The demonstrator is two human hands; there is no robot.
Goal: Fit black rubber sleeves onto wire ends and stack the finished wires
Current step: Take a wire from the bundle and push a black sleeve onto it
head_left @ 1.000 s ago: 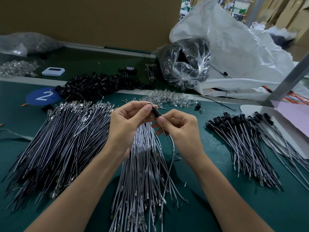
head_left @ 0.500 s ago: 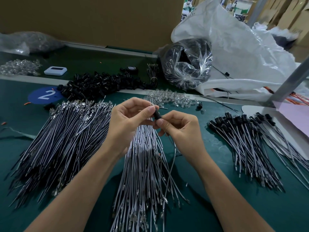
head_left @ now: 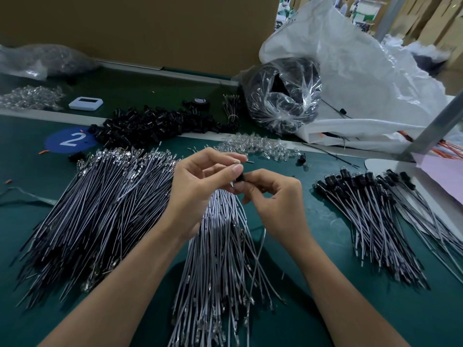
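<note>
My left hand (head_left: 200,186) and my right hand (head_left: 273,199) meet above the middle of the green table. Between their fingertips sits a small black rubber sleeve (head_left: 241,177) on the end of a grey wire (head_left: 260,244); the right hand pinches the sleeve, the left thumb and fingers pinch the wire tip. The wire hangs down below my right hand. Beneath the hands lies a bundle of bare grey wires (head_left: 218,259). A larger pile of wires (head_left: 95,201) lies to the left. Finished wires with black sleeves (head_left: 370,209) are stacked at the right.
Loose black sleeves (head_left: 155,123) are heaped at the back, next to a blue disc marked 2 (head_left: 71,140). Clear small parts (head_left: 258,146) lie behind the hands. A clear bag of black parts (head_left: 283,96) and a big white bag (head_left: 363,78) stand at the back right.
The black sleeve has slid further between the fingertips and is now mostly covered by them. Both hands stayed in nearly the same place.
</note>
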